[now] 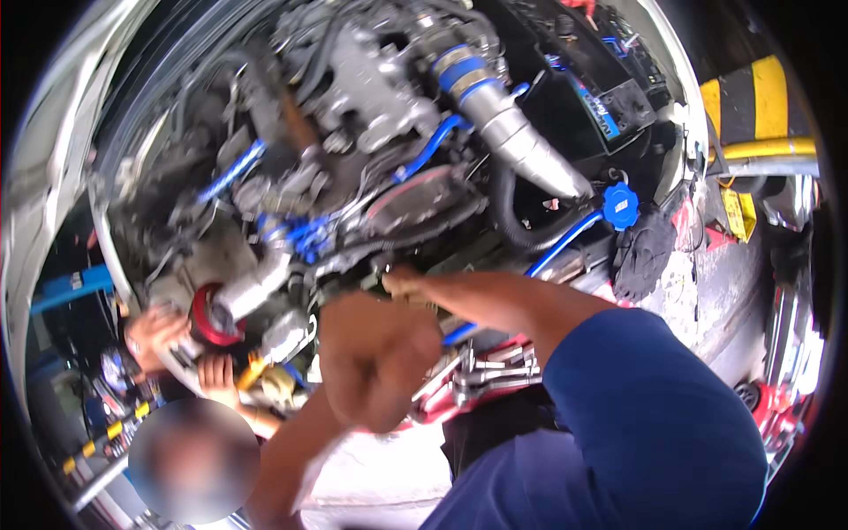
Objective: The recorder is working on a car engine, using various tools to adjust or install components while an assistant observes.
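My left hand (378, 358) is closed like a fist and blurred by motion, low in front of the car's engine (358, 84). Whatever it grips, if anything, is hidden. Just beyond it, my right hand (408, 284) reaches in from the right with its fingers curled at the front of the engine bay. My left hand partly covers it, and what its fingers hold cannot be made out. Nearest to both hands are dark parts below the round, fan-like part (424, 205). A thin blue hose (563, 246) runs beyond my right forearm.
Wrenches and sockets (490, 375) lie on red trays before me. At left, a co-worker's hands (157, 337) are near a red-rimmed round part (215, 315). A silver pipe (530, 150), blue cap (621, 206), battery (587, 110) and black cloth (643, 256) are at right.
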Motion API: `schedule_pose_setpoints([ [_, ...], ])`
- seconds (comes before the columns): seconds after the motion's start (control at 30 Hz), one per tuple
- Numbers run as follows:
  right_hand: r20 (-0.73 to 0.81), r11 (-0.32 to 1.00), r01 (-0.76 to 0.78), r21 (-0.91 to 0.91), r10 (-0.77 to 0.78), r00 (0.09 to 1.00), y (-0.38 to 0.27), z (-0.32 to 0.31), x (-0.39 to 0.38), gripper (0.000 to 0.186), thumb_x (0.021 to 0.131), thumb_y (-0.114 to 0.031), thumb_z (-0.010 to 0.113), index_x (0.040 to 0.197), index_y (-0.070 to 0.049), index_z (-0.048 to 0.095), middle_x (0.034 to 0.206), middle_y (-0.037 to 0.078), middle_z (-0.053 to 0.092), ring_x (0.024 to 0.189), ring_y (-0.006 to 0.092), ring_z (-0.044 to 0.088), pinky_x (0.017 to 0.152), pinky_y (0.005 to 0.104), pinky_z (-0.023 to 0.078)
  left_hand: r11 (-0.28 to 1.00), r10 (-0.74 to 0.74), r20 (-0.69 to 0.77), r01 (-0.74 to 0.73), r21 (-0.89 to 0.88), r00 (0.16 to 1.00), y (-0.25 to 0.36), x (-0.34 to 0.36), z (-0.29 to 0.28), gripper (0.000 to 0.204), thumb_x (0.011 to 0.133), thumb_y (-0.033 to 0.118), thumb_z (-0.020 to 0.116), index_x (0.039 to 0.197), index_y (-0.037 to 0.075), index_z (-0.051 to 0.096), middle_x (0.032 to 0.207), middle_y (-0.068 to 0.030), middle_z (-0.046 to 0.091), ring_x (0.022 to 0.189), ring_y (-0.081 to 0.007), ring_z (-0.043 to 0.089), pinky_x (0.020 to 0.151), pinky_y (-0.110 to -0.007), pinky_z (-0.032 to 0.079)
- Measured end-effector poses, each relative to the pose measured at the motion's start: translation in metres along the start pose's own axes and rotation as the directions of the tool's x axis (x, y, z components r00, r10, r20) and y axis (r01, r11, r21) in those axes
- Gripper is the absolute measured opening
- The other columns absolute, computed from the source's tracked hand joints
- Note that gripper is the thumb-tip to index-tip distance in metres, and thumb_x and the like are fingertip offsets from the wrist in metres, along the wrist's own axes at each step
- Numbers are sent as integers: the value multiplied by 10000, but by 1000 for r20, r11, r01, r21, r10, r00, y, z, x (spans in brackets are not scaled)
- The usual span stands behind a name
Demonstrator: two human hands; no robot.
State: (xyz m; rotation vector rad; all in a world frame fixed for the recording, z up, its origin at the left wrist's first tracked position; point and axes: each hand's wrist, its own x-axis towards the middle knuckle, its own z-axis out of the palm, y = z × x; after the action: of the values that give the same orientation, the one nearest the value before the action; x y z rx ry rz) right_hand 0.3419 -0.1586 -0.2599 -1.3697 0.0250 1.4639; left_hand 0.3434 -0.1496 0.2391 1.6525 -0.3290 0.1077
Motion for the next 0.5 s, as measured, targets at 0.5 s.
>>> schedule_pose_setpoints([
  [0.5, -27, 618, 26, -786, -76, 997, -129, 12, -212, 455, 890, -398, 698, 921, 56, 695, 802, 155, 660, 608, 212, 583, 650, 407, 479, 923, 107, -782, -353, -151, 614, 80, -158, -53, 446, 1061, 301, 394, 647, 136, 392, 519, 27, 310, 406, -87, 233, 384, -274, 224],
])
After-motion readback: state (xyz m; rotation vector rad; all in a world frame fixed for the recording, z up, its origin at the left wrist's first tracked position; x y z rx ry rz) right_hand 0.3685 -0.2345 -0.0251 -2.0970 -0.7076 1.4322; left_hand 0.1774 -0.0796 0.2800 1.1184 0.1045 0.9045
